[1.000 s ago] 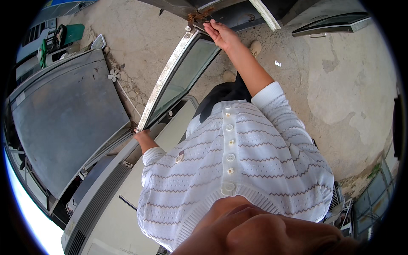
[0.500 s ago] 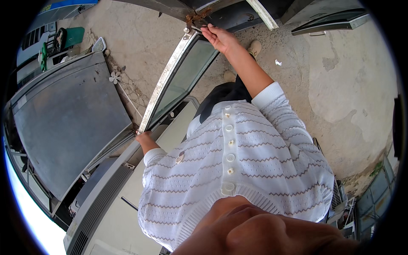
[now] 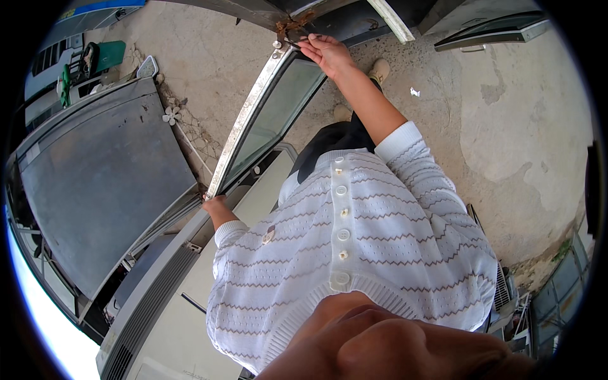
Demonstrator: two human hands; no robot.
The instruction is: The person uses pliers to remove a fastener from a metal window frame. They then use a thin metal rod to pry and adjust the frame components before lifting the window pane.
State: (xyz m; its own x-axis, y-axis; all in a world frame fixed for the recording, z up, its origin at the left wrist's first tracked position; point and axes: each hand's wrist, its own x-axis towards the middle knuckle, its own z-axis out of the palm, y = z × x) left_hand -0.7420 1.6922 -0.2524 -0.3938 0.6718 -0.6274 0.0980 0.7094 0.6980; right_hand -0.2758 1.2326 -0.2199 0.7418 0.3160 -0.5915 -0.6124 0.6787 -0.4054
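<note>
My left hand [image 3: 214, 205] grips the lower end of a glass panel [image 3: 269, 114] in a scuffed white metal frame [image 3: 240, 126], tilted diagonally at my left. At its upper end, my right hand [image 3: 323, 54] has curled fingers on a thin dark piece [image 3: 292, 44], too small to identify, just below a rusty corner [image 3: 292, 25] of a dark metal structure [image 3: 345, 22]. A white fitting [image 3: 277, 44] sticks up from the frame's top corner. My left fingertips are partly hidden by the frame.
A large grey metal sheet [image 3: 95, 183] fills the left, beside a white louvred appliance [image 3: 164, 316]. A white fan blade [image 3: 171, 115] lies on the cracked concrete floor [image 3: 506, 126]. Green chair-like clutter [image 3: 109, 56] stands upper left; another framed glass panel [image 3: 491, 37] is upper right.
My right hand has moved slightly down and left onto the thin piece at the frame's top corner. My left hand and the frame's lower end have shifted slightly right.
</note>
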